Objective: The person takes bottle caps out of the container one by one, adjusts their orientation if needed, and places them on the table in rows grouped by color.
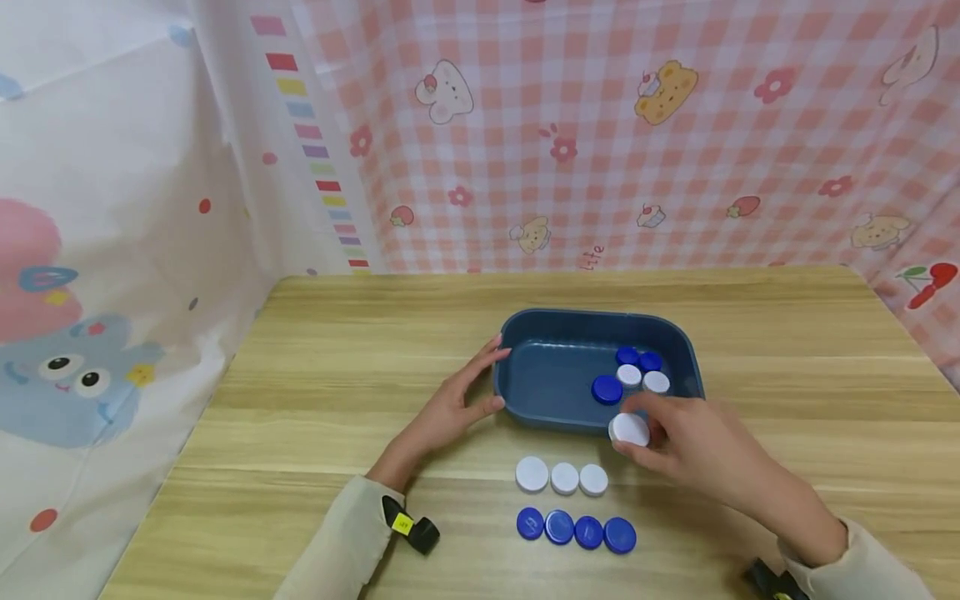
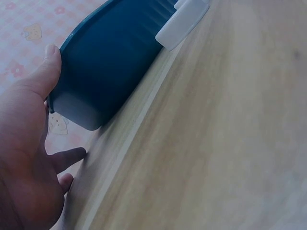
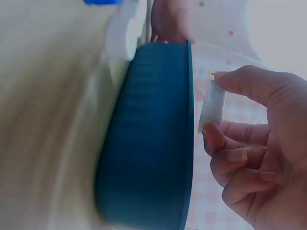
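My right hand (image 1: 697,437) pinches a white bottle cap (image 1: 628,429) between thumb and fingers, over the near right rim of a dark blue plastic tray (image 1: 555,392). In the right wrist view the cap (image 3: 212,103) is held edge-on, above the level of the rim. At the tray's left end my left hand (image 1: 453,400) touches the rim with its fingers and thumb spread apart. Inside the tray, toward the right, lie three blue caps (image 1: 607,389) and two white caps (image 1: 656,382).
On the wooden table (image 1: 337,375) before the tray, three white caps (image 1: 565,478) form a row. Nearer to me is a row of several blue caps (image 1: 559,527). A patterned cloth (image 1: 562,192) hangs behind the table's far edge, another cloth (image 1: 135,250) at the left.
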The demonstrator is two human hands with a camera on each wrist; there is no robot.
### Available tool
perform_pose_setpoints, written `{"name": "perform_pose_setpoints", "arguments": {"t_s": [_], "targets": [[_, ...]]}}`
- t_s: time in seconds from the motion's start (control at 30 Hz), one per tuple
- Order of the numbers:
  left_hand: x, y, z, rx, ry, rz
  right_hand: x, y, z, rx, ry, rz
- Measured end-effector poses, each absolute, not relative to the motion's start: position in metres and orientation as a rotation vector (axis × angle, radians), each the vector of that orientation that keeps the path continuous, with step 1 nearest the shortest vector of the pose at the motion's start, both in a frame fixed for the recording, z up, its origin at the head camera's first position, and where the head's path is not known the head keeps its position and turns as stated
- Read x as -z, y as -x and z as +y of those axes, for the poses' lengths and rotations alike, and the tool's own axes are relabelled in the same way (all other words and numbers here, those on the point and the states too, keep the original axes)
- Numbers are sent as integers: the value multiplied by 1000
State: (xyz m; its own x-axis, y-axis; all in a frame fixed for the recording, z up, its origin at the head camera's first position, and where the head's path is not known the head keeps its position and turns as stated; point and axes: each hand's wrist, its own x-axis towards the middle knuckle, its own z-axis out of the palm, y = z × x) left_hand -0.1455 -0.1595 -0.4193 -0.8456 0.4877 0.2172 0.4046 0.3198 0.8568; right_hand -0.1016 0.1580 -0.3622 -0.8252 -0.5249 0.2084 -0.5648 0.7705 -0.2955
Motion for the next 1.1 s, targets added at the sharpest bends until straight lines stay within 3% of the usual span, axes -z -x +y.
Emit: {"name": "perform_pose_setpoints", "arguments": {"t_s": [0.4,1.1], "targets": [[418,146,-160,-1579,-860,2486,372,76,159,-474,-809,-2880],[419,145,-160,-1564,-850,2496,402,75,157,-466,-799,-3155]]}}
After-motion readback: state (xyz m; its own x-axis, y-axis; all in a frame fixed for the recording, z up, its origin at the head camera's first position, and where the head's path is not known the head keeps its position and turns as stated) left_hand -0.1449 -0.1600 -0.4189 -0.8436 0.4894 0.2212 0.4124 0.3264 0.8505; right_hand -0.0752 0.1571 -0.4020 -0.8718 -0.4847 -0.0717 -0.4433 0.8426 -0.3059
